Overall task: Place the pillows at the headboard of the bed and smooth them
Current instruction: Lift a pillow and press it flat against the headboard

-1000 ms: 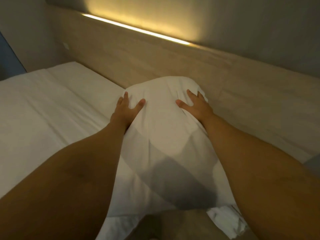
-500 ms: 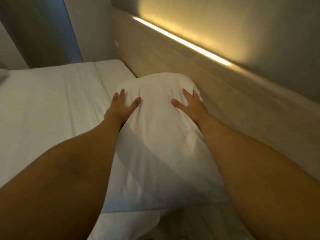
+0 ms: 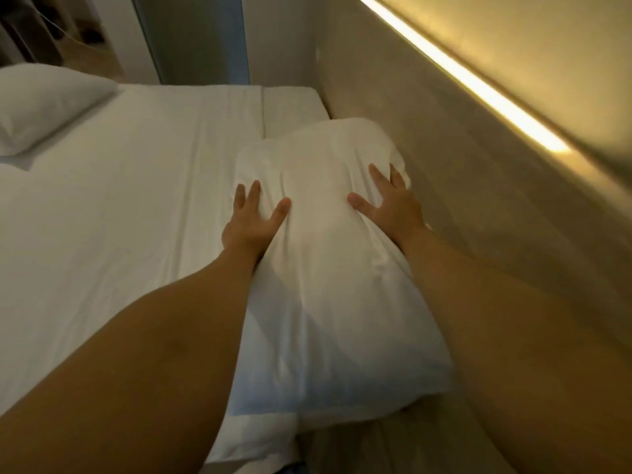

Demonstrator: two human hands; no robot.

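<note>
Two hands, left hand (image 3: 251,222) and right hand (image 3: 388,203), lie spread flat on the pillow (image 3: 328,268) lying along the headboard (image 3: 478,206) at 3 o'clock. Risk: uneven pressure bunches creases or shoves it off line; second pillow (image 3: 41,104) at 10 o'clock remains unplaced.

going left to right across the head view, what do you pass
second pillow → bed sheet → left hand → pillow being smoothed → right hand → wooden headboard → light strip
</note>
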